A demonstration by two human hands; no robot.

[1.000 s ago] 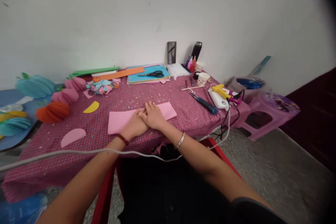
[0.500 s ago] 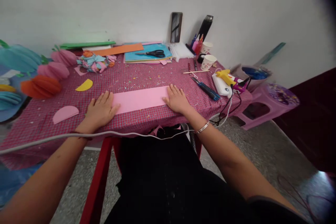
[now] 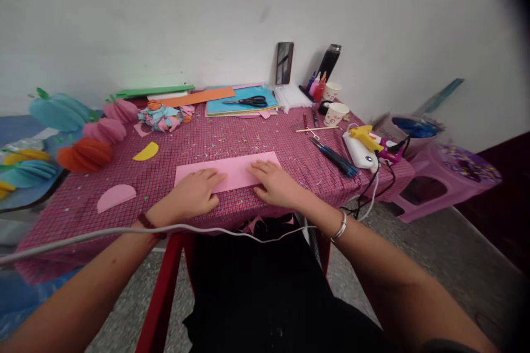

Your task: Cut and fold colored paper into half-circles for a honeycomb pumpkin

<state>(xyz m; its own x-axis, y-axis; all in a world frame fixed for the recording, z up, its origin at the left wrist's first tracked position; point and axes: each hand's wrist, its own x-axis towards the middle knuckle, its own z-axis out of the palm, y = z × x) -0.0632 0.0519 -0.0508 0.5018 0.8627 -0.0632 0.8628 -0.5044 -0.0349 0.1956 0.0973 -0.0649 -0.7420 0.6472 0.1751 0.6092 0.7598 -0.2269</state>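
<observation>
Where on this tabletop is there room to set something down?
Between the yellow half-circle and pink strip; though flecked with scraps, between that strip and the scissors. Crowded: the back, with coloured sheets; the right end, with paper cups.

Dark red left-wrist bracelet [image 3: 146,221], silver right-wrist bangle [image 3: 343,225], black clothing [image 3: 256,287]

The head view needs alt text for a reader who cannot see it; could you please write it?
A person's left hand and right hand rest on pink paper on a checked tablecloth. Paper pumpkins sit to the left, scissors lie on blue paper near the wall, and paper cups stand to the right.
</observation>
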